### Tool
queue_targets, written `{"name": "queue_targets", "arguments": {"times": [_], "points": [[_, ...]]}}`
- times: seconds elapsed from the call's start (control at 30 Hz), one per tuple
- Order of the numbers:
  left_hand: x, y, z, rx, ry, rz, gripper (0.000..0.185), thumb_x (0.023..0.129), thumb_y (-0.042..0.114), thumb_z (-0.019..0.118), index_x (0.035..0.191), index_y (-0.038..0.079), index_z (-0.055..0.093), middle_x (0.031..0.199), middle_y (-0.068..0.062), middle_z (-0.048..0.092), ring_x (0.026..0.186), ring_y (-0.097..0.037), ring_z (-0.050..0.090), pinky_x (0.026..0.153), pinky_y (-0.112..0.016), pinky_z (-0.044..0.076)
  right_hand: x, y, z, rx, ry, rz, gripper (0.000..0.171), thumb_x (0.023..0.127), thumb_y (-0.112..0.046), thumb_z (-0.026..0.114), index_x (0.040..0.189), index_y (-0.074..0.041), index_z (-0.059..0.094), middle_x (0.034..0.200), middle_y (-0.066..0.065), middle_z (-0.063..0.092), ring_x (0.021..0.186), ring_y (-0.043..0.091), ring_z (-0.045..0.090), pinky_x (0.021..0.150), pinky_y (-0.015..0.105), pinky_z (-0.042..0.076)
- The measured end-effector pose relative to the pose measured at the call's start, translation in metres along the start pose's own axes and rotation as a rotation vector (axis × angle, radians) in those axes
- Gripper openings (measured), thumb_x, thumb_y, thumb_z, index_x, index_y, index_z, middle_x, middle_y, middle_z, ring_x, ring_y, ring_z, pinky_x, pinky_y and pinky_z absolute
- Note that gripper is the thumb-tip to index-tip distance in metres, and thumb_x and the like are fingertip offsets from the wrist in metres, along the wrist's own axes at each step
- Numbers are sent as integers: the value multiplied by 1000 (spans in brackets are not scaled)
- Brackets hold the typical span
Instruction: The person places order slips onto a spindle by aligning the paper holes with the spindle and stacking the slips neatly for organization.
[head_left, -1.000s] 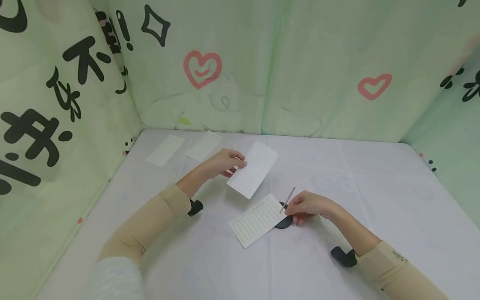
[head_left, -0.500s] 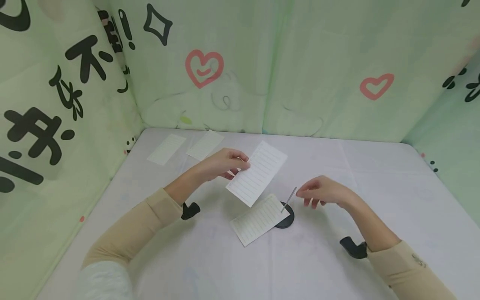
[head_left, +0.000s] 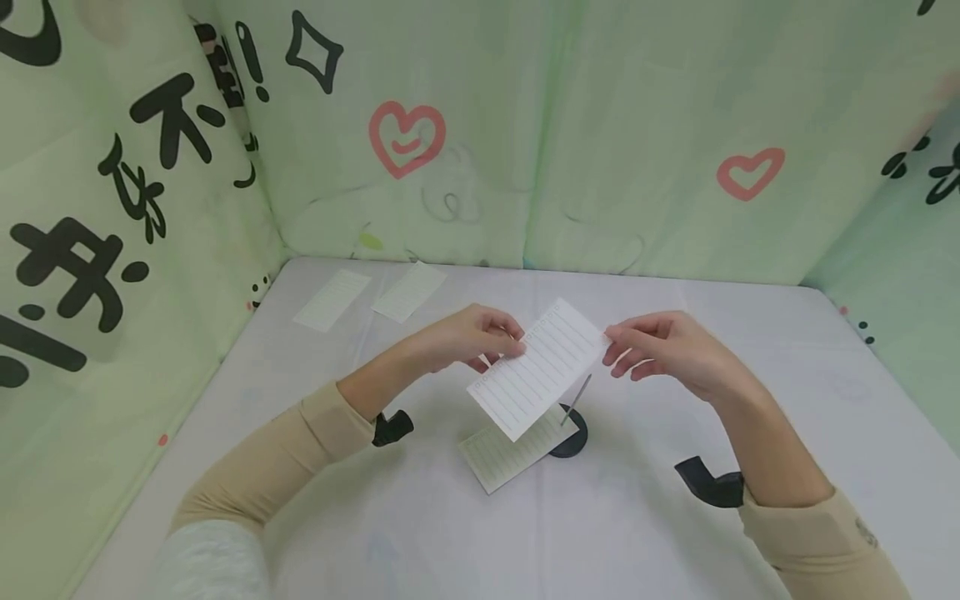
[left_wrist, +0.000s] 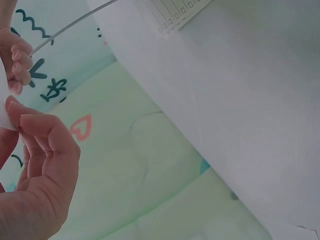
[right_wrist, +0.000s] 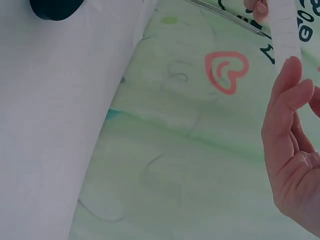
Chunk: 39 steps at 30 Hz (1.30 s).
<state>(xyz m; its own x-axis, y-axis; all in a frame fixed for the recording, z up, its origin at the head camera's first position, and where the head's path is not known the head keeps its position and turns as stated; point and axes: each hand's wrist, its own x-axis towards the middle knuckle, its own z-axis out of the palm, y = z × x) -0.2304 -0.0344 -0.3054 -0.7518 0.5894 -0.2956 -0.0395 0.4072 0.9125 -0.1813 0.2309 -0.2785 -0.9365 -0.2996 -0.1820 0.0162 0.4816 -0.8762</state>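
The lined slip (head_left: 542, 369) held in the air covers part of the second slip (head_left: 504, 454) lying on the table (head_left: 645, 533) and the lower length of the thin metal spike (head_left: 576, 398). Print on both slips is too small to read. In the left wrist view, the left hand (left_wrist: 35, 180) is cut by the frame's edge; likewise the right hand (right_wrist: 295, 160) in the right wrist view. The black base (right_wrist: 55, 7) is cropped at the top.

You are working in a makeshift recording booth, not a home or office. A table (head_left: 750, 417) under a plain white cloth is enclosed on three sides by pale green fabric panels (head_left: 615, 125) printed with red hearts (head_left: 406, 137) and black characters (head_left: 67, 267), rising directly behind and beside the table.
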Motion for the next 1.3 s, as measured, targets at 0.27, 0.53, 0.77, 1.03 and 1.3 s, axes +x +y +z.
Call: {"name": "queue_targets", "arguments": {"times": [0.27, 0.53, 0.77, 1.03, 1.3], "points": [[-3, -4, 4, 11, -23, 0, 16, 88, 14, 59, 101, 4, 59, 80, -3, 61, 70, -16, 52, 60, -25, 47, 0, 3, 10, -14, -12, -6, 31, 87, -19, 62, 100, 9, 60, 73, 5, 61, 63, 20, 58, 55, 26, 46], [-9, -21, 8, -11, -106, -31, 16, 88, 15, 60, 98, 4, 62, 78, -1, 61, 70, -15, 53, 63, -25, 46, 0, 12, 17, -7, 5, 20, 31, 86, -19, 63, 99, 10, 60, 71, 4, 60, 60, 16, 56, 52, 24, 44], [-18, -40, 9, -45, -145, -52, 17, 87, 16, 61, 97, 2, 64, 80, -1, 63, 71, -14, 56, 66, -28, 48, -2, 17, 18, 19, 4, 26, 28, 87, -18, 62, 94, 9, 60, 71, 6, 60, 59, 17, 56, 51, 24, 42], [-24, -50, 6, -55, -118, -48, 19, 86, 17, 61, 96, 2, 65, 78, 0, 65, 70, -14, 57, 69, -29, 48, -1, 24, 20, 55, -37, 32, 24, 86, -17, 61, 90, 7, 61, 69, 3, 60, 58, 17, 56, 51, 24, 40], [-24, -53, 7, -74, -89, -24, 18, 86, 16, 63, 94, 0, 66, 76, 0, 65, 69, -15, 58, 72, -32, 48, 1, 30, 18, 121, -88, 30, 13, 88, -14, 57, 82, -4, 63, 68, 0, 60, 57, 15, 56, 50, 22, 39]]}}
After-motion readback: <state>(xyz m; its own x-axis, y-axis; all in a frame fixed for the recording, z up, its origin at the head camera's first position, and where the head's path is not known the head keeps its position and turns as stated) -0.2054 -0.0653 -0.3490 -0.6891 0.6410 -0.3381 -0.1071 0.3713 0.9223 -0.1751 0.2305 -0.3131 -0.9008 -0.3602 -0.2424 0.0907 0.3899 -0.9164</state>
